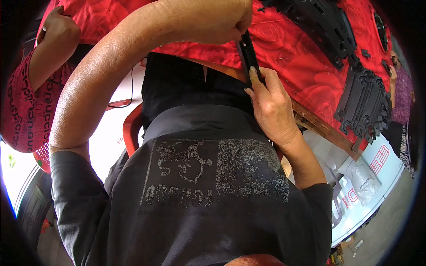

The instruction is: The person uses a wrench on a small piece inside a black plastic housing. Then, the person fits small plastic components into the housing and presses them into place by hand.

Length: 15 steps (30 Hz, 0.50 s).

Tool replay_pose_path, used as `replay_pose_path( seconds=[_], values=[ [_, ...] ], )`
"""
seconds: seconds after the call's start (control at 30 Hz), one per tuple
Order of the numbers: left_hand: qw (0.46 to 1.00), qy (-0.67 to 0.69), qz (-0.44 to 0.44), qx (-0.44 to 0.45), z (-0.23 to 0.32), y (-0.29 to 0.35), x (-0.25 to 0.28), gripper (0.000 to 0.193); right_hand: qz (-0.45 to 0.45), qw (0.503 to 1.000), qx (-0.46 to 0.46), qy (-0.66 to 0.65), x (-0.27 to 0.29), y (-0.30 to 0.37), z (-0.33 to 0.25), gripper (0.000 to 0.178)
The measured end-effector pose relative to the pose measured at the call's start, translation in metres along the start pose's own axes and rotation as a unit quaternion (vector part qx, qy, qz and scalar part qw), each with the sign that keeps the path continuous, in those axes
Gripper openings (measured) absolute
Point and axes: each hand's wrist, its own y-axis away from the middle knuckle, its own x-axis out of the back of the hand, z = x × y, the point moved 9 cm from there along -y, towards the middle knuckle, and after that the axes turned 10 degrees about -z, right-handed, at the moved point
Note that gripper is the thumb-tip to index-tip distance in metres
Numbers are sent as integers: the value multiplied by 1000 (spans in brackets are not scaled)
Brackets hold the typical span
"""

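A long, narrow black plastic part (249, 54) is held over the near edge of the table between my two hands. My left hand (226, 22) is closed at the part's far end, its fingers curled and partly hidden behind the knuckles. Around the near end, my right hand (271, 99) grips with the thumb laid along the part's surface. To the right of my hands, a loose heap of black plastic parts (321, 24) lies on the red rose-patterned cloth (284, 48). Nearer, at the table's right side, sit several similar slim black parts (364, 99) bunched together.
The table's wooden edge (319, 124) runs in front of me. Below it at right are a white box (377, 177) and a clear plastic bag (361, 179). A person in a dark red printed top (26, 102) is at left, another in purple (401, 95) at far right.
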Motion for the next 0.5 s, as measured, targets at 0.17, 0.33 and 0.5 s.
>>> replay_pose_path(
  seconds=[0.17, 0.33, 0.5],
  values=[
    [999, 13, -26, 14, -6, -4, -6, 16, 2, 1000, 1, -1, -1, 0, 0, 48],
    [1000, -11, -26, 1, -1, -6, -6, 17, 2, 1000, 0, -2, -1, 0, 2, 48],
    [988, -145, -56, -3, 19, -12, -7, 17, 3, 1000, -8, -14, -3, 2, 5, 48]
  ],
)
